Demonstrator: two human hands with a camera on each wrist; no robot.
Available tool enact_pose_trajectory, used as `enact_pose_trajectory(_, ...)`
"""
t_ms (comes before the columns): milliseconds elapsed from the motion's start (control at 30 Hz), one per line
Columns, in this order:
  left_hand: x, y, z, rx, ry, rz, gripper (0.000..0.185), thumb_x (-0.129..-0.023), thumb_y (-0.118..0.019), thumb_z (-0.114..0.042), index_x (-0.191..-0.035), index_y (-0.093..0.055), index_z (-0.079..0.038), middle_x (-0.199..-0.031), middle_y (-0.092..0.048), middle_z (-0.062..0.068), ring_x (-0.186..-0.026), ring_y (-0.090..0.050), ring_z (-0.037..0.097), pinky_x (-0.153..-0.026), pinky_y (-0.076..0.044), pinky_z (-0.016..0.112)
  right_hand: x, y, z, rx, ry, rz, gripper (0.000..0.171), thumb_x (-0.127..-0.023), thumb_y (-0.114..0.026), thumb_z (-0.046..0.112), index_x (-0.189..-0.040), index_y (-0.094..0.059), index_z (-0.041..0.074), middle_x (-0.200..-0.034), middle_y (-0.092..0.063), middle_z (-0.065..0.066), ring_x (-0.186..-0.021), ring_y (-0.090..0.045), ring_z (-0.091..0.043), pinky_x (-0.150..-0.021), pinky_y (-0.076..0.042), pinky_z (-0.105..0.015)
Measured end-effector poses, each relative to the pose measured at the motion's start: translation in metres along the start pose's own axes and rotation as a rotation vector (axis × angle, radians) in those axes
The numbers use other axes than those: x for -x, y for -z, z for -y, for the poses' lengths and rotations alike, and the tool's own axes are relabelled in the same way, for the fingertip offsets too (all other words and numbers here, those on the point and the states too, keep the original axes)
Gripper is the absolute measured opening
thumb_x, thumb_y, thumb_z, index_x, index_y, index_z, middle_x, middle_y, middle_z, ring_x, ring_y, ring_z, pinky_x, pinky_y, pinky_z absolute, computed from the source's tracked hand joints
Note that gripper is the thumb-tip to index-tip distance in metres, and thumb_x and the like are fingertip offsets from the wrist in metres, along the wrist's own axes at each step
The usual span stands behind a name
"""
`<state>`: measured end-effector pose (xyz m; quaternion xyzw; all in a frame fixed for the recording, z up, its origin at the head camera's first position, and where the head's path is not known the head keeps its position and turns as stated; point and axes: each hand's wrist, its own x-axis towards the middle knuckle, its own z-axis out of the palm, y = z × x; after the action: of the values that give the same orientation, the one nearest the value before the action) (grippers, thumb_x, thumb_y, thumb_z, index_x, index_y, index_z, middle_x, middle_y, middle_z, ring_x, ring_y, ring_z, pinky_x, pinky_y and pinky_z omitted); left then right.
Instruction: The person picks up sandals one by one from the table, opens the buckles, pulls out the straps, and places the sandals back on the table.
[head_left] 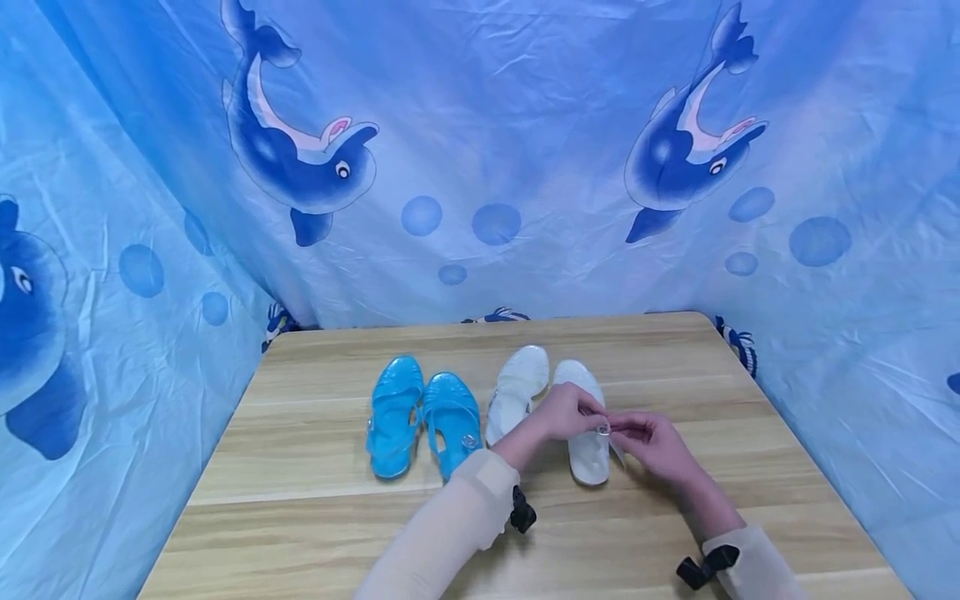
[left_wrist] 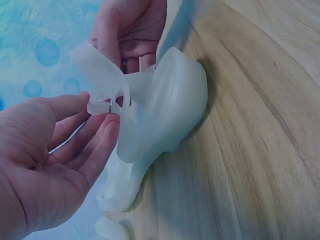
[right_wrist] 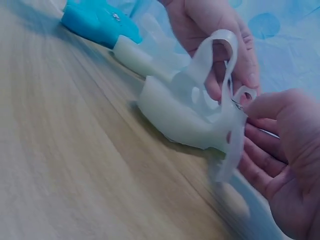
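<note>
Both hands are at the ankle strap (left_wrist: 97, 72) of the right-hand white sandal (head_left: 588, 460), which lies on the wooden table. My left hand (head_left: 561, 414) pinches a short strap piece by the small metal buckle (head_left: 603, 430) between thumb and fingers. From the other side, my right hand (head_left: 658, 442) holds the strap at the buckle with thumb and fingertips. A loop of strap stands up above the heel in the right wrist view. The other white sandal (head_left: 517, 382) is to the left, partly behind my left wrist.
A pair of blue sandals, one farther left (head_left: 393, 417) and one beside it (head_left: 452, 408), stands left of the white pair. The wooden table (head_left: 300, 467) ends at a blue curtain (head_left: 465, 150) printed with dolphins. Black wrist straps (head_left: 522, 510) are on both sleeves.
</note>
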<state>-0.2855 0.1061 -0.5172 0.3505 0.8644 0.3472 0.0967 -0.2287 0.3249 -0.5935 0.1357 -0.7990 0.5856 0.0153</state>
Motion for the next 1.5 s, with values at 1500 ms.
enact_pose_trajectory(1500, 0.008, -0.008, -0.012, -0.216, -0.001, -0.047, 0.015, -0.099, -0.073, -0.023, -0.109, -0.083, -0.019, -0.092, -0.080, -0.008, -0.074, -0.061, -0.004, -0.065, -0.045, 0.008, 0.001, -0.012, 0.007, 0.130, -0.062, -0.146, 0.019, -0.091, -0.083, 0.004, -0.109, -0.078, -0.003, -0.110, -0.079, -0.023, -0.090, -0.073, 0.000, -0.081, -0.061, -0.019)
